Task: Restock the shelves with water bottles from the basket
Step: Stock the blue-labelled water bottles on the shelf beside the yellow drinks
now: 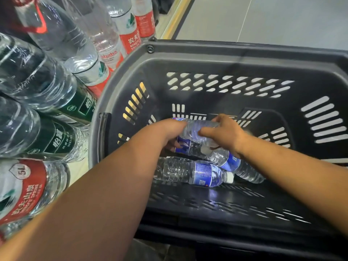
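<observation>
A dark grey plastic basket (pixel 207 51) fills the right of the head view. Several small clear water bottles with blue labels lie on its floor. My left hand (pixel 169 132) reaches down into the basket and grips a blue-label bottle (pixel 185 145). My right hand (pixel 224 134) curls over the top bottle (pixel 195 127), thumb on its near side. Two more bottles lie loose nearer me: one with a white cap (pixel 194 171), another (pixel 243 167) partly under my right wrist.
Large clear bottles crowd the left: green-label ones (pixel 62 108) lying on their sides, a red-label 5L jug (pixel 24 187) at lower left, and upright red-and-white label bottles (pixel 130 32) at the back. Grey floor (pixel 273 17) with a yellow strip lies beyond the basket.
</observation>
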Tool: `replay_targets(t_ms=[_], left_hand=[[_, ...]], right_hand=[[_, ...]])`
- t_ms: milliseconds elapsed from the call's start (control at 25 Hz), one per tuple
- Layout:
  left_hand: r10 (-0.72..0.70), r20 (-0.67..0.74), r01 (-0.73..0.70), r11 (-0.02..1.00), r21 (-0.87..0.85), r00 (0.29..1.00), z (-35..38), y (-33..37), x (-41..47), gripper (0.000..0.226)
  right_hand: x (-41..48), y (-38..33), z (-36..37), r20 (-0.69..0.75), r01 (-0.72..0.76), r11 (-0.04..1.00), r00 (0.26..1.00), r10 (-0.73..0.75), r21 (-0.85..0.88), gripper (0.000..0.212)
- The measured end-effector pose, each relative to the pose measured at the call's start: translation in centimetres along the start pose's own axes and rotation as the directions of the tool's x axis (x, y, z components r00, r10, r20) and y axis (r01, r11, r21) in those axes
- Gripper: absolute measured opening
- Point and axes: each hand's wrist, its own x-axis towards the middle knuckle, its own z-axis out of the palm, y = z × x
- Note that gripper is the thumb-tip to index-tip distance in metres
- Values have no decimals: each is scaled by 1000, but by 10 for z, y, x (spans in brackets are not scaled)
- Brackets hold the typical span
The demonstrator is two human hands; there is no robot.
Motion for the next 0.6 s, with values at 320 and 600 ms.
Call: replay_targets(t_ms=[320, 600], left_hand=[[-38, 91, 79, 863, -499, 995, -3, -8, 10, 35], [-48, -48, 37, 977, -209, 998, 3, -22, 3, 31]], right_hand=[[-32, 21, 29, -53, 502, 853, 857, -513, -142, 56], [-2, 17, -4, 249, 547, 834, 820, -516, -71, 18]])
